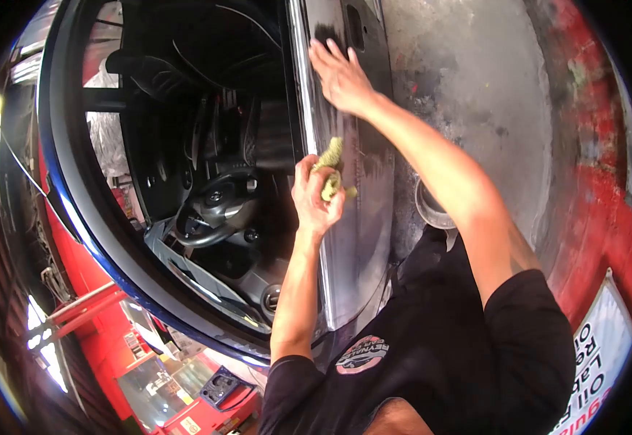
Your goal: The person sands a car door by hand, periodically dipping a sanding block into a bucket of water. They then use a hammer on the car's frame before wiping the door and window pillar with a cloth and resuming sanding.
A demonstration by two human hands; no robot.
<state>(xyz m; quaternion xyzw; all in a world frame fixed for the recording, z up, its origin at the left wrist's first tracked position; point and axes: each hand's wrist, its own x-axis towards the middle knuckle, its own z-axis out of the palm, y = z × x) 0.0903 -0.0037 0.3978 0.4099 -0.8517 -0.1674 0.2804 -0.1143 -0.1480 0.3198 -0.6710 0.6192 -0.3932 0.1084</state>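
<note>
My left hand grips a crumpled yellow-green cloth at the window edge of a car door. The door's outer panel is grey and patchy, with a dark smudge near the top of the view. Close to that smudge, my right hand lies on the panel with its fingers stretched out and a little apart, holding nothing. A bright trim strip runs along the window opening beside both hands. Part of the cloth is hidden by my left fingers.
Through the window opening show a steering wheel and dark seats. A round container stands on the concrete floor by my legs. Red equipment is at lower left, and a white printed banner at lower right.
</note>
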